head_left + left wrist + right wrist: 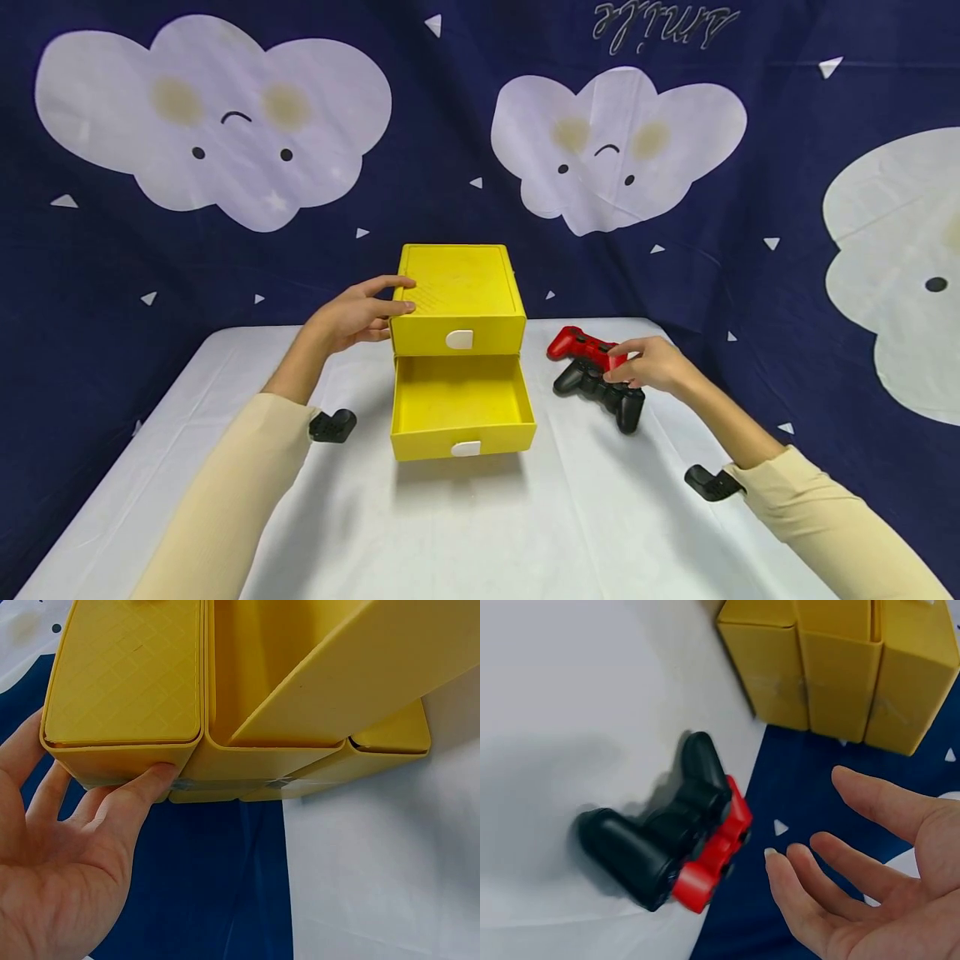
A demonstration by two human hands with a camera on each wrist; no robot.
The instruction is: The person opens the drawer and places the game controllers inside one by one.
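One yellow cabinet [465, 271] is standing on the desk [360, 525], three tiers showing in wrist views; one drawer [457, 400] is sticking out, hiding the lowest tier from the head view. Left hand [354, 315] is resting straight, unclenched fingers on the cabinet's upper left side. Two gamepads are lying right: black gamepad [628, 410] is partly hiding red gamepad [573, 342]. Right hand [651, 364] is hovering beside them, fingers released. Three clouds [225, 183] are showing behind, one running out of frame.
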